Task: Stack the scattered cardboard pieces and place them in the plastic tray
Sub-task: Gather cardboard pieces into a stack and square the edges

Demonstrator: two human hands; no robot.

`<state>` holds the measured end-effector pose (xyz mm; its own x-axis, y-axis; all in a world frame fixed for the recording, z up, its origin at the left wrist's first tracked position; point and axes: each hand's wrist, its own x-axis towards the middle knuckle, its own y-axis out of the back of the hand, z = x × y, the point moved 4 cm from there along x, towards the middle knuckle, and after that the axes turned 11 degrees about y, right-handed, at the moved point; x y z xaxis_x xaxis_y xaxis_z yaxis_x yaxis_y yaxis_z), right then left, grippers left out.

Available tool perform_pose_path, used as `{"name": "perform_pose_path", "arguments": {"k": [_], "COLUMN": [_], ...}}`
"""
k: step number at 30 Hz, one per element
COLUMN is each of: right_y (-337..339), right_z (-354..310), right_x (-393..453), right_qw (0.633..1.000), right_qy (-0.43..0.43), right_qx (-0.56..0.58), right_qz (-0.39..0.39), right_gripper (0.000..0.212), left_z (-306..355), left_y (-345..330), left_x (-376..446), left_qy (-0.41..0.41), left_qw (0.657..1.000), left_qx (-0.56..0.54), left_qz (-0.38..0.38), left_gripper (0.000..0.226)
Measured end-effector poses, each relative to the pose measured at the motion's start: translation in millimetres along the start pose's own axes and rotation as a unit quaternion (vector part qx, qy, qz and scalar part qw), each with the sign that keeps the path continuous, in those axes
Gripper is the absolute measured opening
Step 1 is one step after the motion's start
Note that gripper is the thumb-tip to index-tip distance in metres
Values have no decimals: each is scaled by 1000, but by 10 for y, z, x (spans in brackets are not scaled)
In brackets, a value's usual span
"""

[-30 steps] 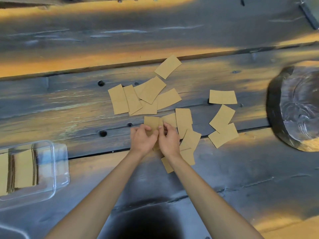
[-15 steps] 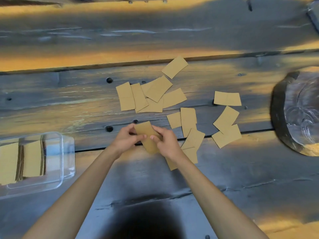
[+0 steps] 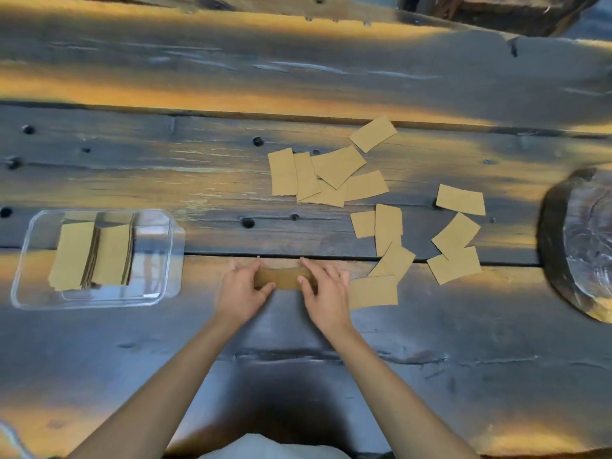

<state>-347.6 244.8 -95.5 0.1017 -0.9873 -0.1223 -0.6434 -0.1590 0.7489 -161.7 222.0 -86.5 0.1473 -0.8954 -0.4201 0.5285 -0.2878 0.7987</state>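
A small stack of brown cardboard pieces (image 3: 284, 278) stands on edge on the dark wooden table, pinched between my left hand (image 3: 241, 291) and my right hand (image 3: 326, 293). Several loose cardboard pieces (image 3: 334, 175) lie scattered beyond and to the right, one (image 3: 374, 291) right beside my right hand. At the left sits the clear plastic tray (image 3: 159, 293), which holds stacks of cardboard (image 3: 94, 255) leaning on edge.
A dark round wooden slab (image 3: 559, 260) with a shiny top lies at the right edge of the table. Bolt holes (image 3: 247, 222) dot the planks, and a gap runs across the table just beyond my hands.
My hands have pulled the gathered pieces toward me and turned them on edge against the table. The view has shifted right, so the tray now shows fully at the left.
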Motion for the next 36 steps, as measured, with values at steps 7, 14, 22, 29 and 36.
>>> {"name": "perform_pose_path", "arguments": {"k": [7,14,22,29,36], "right_y": [-91,-176,-171,-268,-254], "right_z": [-121,-169,-213,-279,-630], "right_x": [-111,-202,-128,-217,-137], "right_qw": [936,906,888,889,944], "right_qy": [-179,-180,-193,-189,-88], "right_qx": [300,369,400,405,312], "right_qz": [49,106,120,100,69], "right_gripper": [36,30,28,29,30], "left_z": [-14,-33,-30,-242,-366], "left_y": [-182,-331,-254,-234,286], "left_x": [-122,-249,-191,-299,-570], "left_qy": [85,107,71,56,-50], "left_qw": [961,907,924,934,997], "left_qx": [-259,-407,-375,-343,-35], "left_qz": [-41,-29,-33,-79,54], "left_gripper": [21,32,29,28,48]}}
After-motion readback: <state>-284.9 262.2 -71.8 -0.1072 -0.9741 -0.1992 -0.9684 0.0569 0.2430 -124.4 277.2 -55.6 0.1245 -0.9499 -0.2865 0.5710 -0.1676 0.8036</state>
